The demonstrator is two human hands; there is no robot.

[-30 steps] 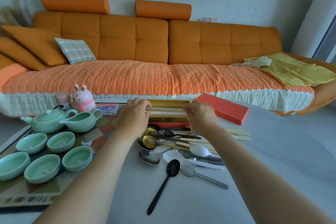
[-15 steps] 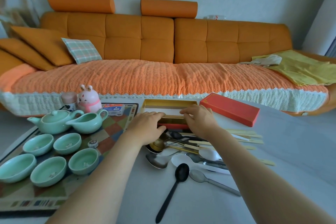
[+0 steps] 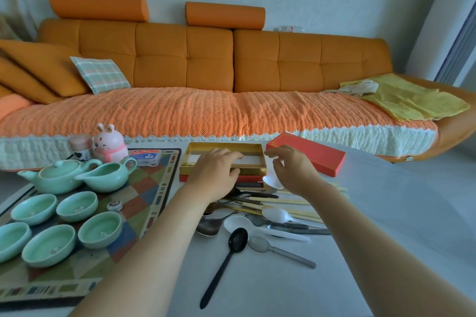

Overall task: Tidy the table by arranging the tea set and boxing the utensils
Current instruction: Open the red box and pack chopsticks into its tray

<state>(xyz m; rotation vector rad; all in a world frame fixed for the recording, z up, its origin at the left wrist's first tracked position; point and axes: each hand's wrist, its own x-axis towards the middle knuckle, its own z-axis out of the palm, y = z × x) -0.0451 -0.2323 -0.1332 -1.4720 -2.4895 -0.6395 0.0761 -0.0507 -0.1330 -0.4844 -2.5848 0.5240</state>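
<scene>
An open gold box [image 3: 253, 147] stands at the table's far middle, with light sticks lying inside it. My left hand [image 3: 214, 175] rests on the box's front edge, fingers stretched into it. Just right of the box, my right hand [image 3: 293, 170] pinches a white plastic spoon [image 3: 271, 180] held above the table. Below both hands lies a pile of utensils [image 3: 260, 210]: spoons, chopsticks and knives. A black spoon [image 3: 226, 252] and a grey spoon [image 3: 275, 249] lie nearest me. The green teapot [image 3: 58, 177], pitcher [image 3: 108, 175] and several cups [image 3: 99, 230] sit on a patterned mat [image 3: 144, 195] at the left.
The red lid [image 3: 313, 158] lies right of the box, beside my right hand. A pink rabbit figure [image 3: 109, 143], a small jar [image 3: 80, 147] and a blue pack [image 3: 145, 157] stand at the mat's far edge. An orange sofa [image 3: 206, 110] runs behind the table.
Both hands held light sticks over the gold box and lowered them into it. My right hand has since picked up a white spoon; my left hand slid onto the box's front edge.
</scene>
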